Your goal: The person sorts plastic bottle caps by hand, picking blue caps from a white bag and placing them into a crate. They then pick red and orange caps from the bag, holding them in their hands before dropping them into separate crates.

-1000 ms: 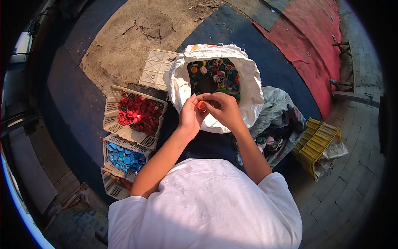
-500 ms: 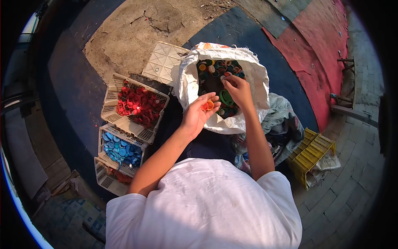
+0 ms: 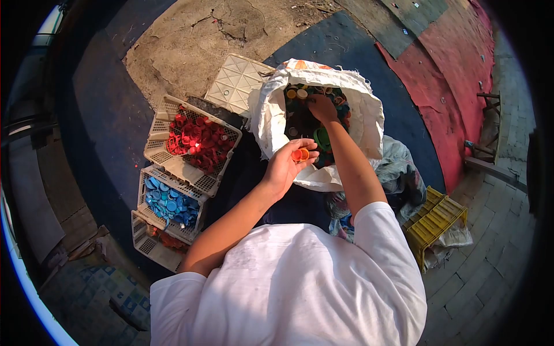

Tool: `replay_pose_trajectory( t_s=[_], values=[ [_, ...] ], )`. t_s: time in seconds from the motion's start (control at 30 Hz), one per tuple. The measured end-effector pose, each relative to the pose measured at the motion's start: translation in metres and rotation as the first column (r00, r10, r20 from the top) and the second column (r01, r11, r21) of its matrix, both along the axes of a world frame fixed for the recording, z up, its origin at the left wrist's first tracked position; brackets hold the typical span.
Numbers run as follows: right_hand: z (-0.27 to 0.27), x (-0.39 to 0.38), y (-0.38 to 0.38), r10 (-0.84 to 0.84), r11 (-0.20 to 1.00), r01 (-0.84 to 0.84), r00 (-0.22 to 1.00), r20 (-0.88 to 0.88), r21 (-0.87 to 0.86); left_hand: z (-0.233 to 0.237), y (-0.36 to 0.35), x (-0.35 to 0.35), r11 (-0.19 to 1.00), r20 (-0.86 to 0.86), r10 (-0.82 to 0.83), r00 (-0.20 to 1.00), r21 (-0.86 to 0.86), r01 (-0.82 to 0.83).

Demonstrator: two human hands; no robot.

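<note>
Orange bottle caps [image 3: 300, 154] rest in the cupped fingers of my left hand [image 3: 281, 170], palm up at the near edge of a white woven sack [image 3: 366, 115]. My right hand [image 3: 322, 108] is inside the sack mouth, down among mixed bottle caps. Its fingertips are in shadow and partly hidden, so what they hold does not show. Yellow and cream caps [image 3: 296, 93] lie just left of that hand. A large green ring-shaped cap [image 3: 321, 138] is below it, close to my left fingertips.
On the left stand pale plastic crates: one with red caps [image 3: 199, 140], one with blue caps [image 3: 170, 203], and one with orange-brown pieces [image 3: 166, 237]. An upturned pale crate [image 3: 235, 83] is behind them. To the right are bundled cloth [image 3: 401, 167] and a yellow crate [image 3: 434, 222].
My right hand has gone deeper into the sack, towards the far caps. My left hand still holds the orange caps. The whole view has shifted slightly.
</note>
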State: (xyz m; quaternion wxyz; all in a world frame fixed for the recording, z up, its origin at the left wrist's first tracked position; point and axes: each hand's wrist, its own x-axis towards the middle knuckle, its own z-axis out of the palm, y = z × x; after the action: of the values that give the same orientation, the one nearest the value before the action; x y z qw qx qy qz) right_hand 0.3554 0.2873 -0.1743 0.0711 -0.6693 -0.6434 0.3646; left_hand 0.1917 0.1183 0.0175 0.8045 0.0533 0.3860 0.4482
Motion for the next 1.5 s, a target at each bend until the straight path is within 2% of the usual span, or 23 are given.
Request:
replay_pose_trajectory(
  t_s=[0.1, 0.3, 0.4, 0.6, 0.7, 0.77, 0.9, 1.0, 1.1, 1.2, 1.3, 1.33, 1.4, 1.5],
  values=[
    [0.000, -0.004, -0.002, -0.017, 0.998, 0.019, 0.999, -0.027, 0.065, -0.004, -0.002, 0.000, 1.000, -0.008, -0.005, 1.000, 0.006, 0.005],
    [-0.004, -0.014, 0.001, -0.117, 0.993, 0.116, 0.991, -0.066, -0.028, -0.005, -0.001, -0.003, 1.000, 0.001, 0.015, 1.000, -0.017, -0.015],
    [0.009, -0.023, -0.003, -0.068, 0.998, 0.068, 0.997, 0.027, 0.000, -0.006, 0.001, -0.003, 0.999, -0.006, 0.014, 1.000, -0.037, -0.014],
    [-0.011, -0.014, -0.001, -0.054, 0.997, 0.054, 0.999, -0.003, 0.060, -0.006, 0.001, -0.003, 0.998, -0.025, 0.009, 1.000, -0.055, -0.011],
    [-0.001, 0.004, -0.005, -0.041, 0.998, 0.046, 0.988, -0.150, 0.030, -0.007, 0.002, -0.004, 0.998, -0.020, 0.016, 1.000, -0.057, -0.017],
    [-0.002, 0.021, -0.009, -0.157, 0.988, 0.145, 0.938, -0.310, -0.060, -0.007, 0.002, -0.004, 0.997, -0.010, 0.019, 1.000, -0.072, -0.019],
    [0.002, 0.049, -0.021, -0.332, 0.940, 0.196, 0.718, -0.612, -0.280, -0.011, 0.002, -0.006, 0.995, 0.009, 0.039, 0.999, -0.093, -0.038],
    [0.038, 0.049, -0.026, -0.388, 0.907, 0.227, 0.776, -0.497, -0.354, -0.012, 0.003, -0.007, 0.992, 0.041, 0.055, 0.998, -0.112, -0.050],
    [0.046, 0.044, -0.033, -0.193, 0.969, 0.094, 0.867, -0.459, -0.230, -0.008, 0.006, -0.005, 0.993, 0.027, 0.052, 0.998, -0.111, -0.049],
    [0.065, 0.035, -0.041, 0.245, 0.927, -0.332, 0.888, -0.388, -0.175, -0.008, 0.008, -0.006, 0.993, 0.020, 0.052, 0.998, -0.111, -0.049],
    [0.076, 0.014, -0.021, 0.139, 0.959, -0.178, 0.973, -0.182, -0.221, -0.009, 0.009, -0.006, 0.991, 0.012, 0.060, 0.998, -0.120, -0.058],
    [0.061, 0.010, -0.015, 0.107, 0.992, -0.116, 0.983, -0.151, -0.049, -0.009, 0.009, -0.006, 0.991, 0.011, 0.065, 0.998, -0.122, -0.063],
    [0.025, 0.002, -0.008, 0.027, 0.956, 0.006, 0.994, -0.110, 0.292, -0.009, 0.008, -0.007, 0.990, 0.004, 0.067, 0.998, -0.125, -0.066],
    [0.015, -0.012, 0.007, 0.153, 0.940, -0.146, 0.988, 0.000, 0.309, -0.008, 0.002, -0.008, 0.989, -0.012, 0.064, 0.998, -0.133, -0.065]
  ],
)
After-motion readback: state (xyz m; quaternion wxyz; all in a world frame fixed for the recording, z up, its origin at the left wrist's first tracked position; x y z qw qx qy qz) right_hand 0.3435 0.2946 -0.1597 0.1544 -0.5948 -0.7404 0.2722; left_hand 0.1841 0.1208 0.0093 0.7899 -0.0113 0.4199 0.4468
